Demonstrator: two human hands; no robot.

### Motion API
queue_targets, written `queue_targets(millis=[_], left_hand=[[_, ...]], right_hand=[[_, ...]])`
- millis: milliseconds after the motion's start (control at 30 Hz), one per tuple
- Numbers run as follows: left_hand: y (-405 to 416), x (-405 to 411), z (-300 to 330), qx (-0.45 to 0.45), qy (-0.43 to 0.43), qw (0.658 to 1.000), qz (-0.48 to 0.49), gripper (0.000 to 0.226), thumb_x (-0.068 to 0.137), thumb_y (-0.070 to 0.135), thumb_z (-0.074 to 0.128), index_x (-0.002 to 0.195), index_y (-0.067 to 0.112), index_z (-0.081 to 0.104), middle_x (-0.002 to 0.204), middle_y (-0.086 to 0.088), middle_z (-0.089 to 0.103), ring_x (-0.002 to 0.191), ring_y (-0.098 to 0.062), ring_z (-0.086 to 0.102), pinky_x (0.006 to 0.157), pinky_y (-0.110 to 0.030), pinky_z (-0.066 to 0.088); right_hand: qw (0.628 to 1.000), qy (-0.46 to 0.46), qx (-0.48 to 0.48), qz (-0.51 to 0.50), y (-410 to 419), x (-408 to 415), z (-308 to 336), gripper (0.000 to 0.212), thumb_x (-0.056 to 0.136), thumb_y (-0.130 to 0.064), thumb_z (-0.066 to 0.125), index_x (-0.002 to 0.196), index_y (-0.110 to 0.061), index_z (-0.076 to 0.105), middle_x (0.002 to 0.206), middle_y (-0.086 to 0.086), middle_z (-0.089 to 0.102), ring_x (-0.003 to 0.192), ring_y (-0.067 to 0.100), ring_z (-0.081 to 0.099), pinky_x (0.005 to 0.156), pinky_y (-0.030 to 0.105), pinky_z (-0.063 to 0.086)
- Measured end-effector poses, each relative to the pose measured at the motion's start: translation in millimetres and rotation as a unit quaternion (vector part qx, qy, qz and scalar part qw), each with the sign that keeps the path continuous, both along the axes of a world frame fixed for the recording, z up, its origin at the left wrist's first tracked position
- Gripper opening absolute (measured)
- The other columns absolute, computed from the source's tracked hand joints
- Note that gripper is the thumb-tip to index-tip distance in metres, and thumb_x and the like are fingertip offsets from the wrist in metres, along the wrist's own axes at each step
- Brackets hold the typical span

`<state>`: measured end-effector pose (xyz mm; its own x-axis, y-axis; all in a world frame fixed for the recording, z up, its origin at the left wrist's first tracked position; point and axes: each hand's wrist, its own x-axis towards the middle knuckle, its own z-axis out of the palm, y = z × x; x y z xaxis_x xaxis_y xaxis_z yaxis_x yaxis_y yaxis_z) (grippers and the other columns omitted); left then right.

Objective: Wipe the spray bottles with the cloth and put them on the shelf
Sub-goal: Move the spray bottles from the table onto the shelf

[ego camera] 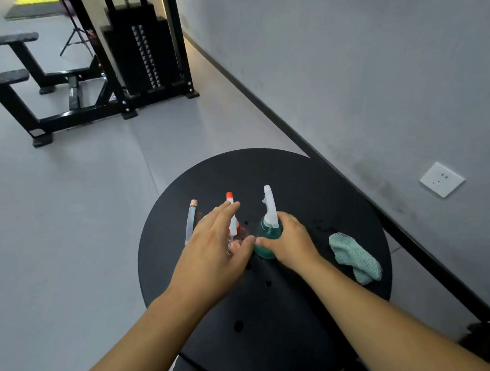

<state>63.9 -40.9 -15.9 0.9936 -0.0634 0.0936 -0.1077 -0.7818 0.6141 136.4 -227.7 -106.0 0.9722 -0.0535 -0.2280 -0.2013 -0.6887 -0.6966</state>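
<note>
Gym floor and grey wall surround a round black table (pixel 310 172), where I find all the task items; a weight machine (pixel 143 50) stands well back to the left.

Head view: three bottles stand upright near the table's middle, long axes vertical. My right hand (pixel 290 241) is curled round the body of the green bottle (pixel 268 237), thumb across its front, its white nozzle pointing away from me. My left hand (pixel 215 245) is spread, fingers straight, over the clear bottle (pixel 232 227) with the orange trigger; whether it touches, I cannot tell. A slim bottle (pixel 190 222) stands just left of that hand, untouched. The cloth (pixel 355 259) lies crumpled to the right, apart from both hands, nearer the right one.

Judgement: wiping not yet begun; no shelf is visible
</note>
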Motion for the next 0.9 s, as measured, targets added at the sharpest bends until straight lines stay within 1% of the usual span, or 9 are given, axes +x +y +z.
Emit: queue_targets(millis=[67, 133, 300, 467, 567, 633, 733, 900], left_hand=[[0, 1, -1, 0.004, 0.002, 1.0, 0.0, 0.067, 0.103, 0.045, 0.064, 0.163, 0.034, 0.036, 0.169, 0.014, 0.039, 0.156, -0.006, 0.032, 0.124, -0.031, 0.034], [1, 1, -2, 0.006, 0.0, 1.0, 0.0, 0.067, 0.103, 0.045, 0.064, 0.163, 0.033, 0.038, 0.169, 0.014, 0.04, 0.156, -0.006, 0.033, 0.123, -0.031, 0.034], [1, 1, -2, 0.009, 0.003, 1.0, 0.002, 0.067, 0.103, 0.046, 0.064, 0.163, 0.034, 0.038, 0.17, 0.014, 0.039, 0.157, -0.006, 0.031, 0.124, -0.03, 0.033], [0, 1, -1, 0.007, 0.005, 1.0, 0.001, 0.066, 0.103, 0.046, 0.063, 0.163, 0.035, 0.037, 0.171, 0.014, 0.038, 0.157, -0.007, 0.031, 0.124, -0.032, 0.034], [1, 2, -3, 0.003, 0.006, 1.0, -0.001, 0.066, 0.103, 0.047, 0.063, 0.163, 0.035, 0.038, 0.17, 0.015, 0.038, 0.157, -0.007, 0.033, 0.122, -0.03, 0.034], [1, 2, -4, -0.001, 0.008, 1.0, -0.002, 0.066, 0.103, 0.048, 0.063, 0.163, 0.035, 0.038, 0.17, 0.015, 0.039, 0.156, -0.007, 0.034, 0.122, -0.033, 0.036], [-1, 1, -2, -0.005, 0.01, 1.0, -0.005, 0.067, 0.102, 0.048, 0.063, 0.162, 0.037, 0.037, 0.17, 0.016, 0.039, 0.156, -0.007, 0.034, 0.122, -0.037, 0.039], [-8, -9, 6, -0.007, 0.006, 1.0, -0.024, 0.067, 0.101, 0.051, 0.063, 0.162, 0.036, 0.039, 0.169, 0.013, 0.04, 0.156, -0.009, 0.035, 0.125, -0.038, 0.035]], right_hand=[[1.0, 0.0, 0.005, -0.001, 2, 2, -3, 0.063, 0.081, -0.038, 0.087, 0.135, -0.026, 0.057, 0.129, -0.006, 0.06, 0.117, 0.017, 0.06, 0.1, 0.037, 0.052], [1.0, -0.005, 0.009, -0.003, 2, 3, -6, 0.059, 0.081, -0.038, 0.087, 0.131, -0.027, 0.058, 0.125, -0.007, 0.061, 0.113, 0.017, 0.061, 0.097, 0.037, 0.053], [1.0, -0.012, 0.014, -0.004, -1, 2, -8, 0.055, 0.081, -0.038, 0.086, 0.129, -0.03, 0.06, 0.121, -0.01, 0.063, 0.109, 0.015, 0.062, 0.093, 0.034, 0.053], [0.999, -0.03, 0.004, -0.012, -7, -4, -3, 0.052, 0.076, -0.045, 0.089, 0.12, -0.035, 0.063, 0.116, -0.014, 0.063, 0.104, 0.012, 0.062, 0.09, 0.036, 0.055], [0.998, -0.045, 0.016, -0.031, -12, -7, 6, 0.051, 0.071, -0.051, 0.09, 0.113, -0.037, 0.064, 0.11, -0.018, 0.063, 0.097, 0.009, 0.062, 0.084, 0.033, 0.055], [0.997, -0.055, 0.021, -0.039, -17, -9, 15, 0.052, 0.069, -0.052, 0.09, 0.11, -0.037, 0.064, 0.107, -0.017, 0.064, 0.093, 0.008, 0.063, 0.077, 0.03, 0.053], [0.996, -0.071, 0.019, -0.047, -25, -15, 32, 0.05, 0.069, -0.05, 0.092, 0.109, -0.035, 0.065, 0.105, -0.016, 0.065, 0.091, 0.007, 0.063, 0.073, 0.027, 0.047], [0.995, -0.071, 0.033, -0.058, -44, -33, 69, 0.049, 0.073, -0.044, 0.09, 0.114, -0.035, 0.065, 0.106, -0.016, 0.068, 0.094, 0.008, 0.066, 0.074, 0.025, 0.05]])
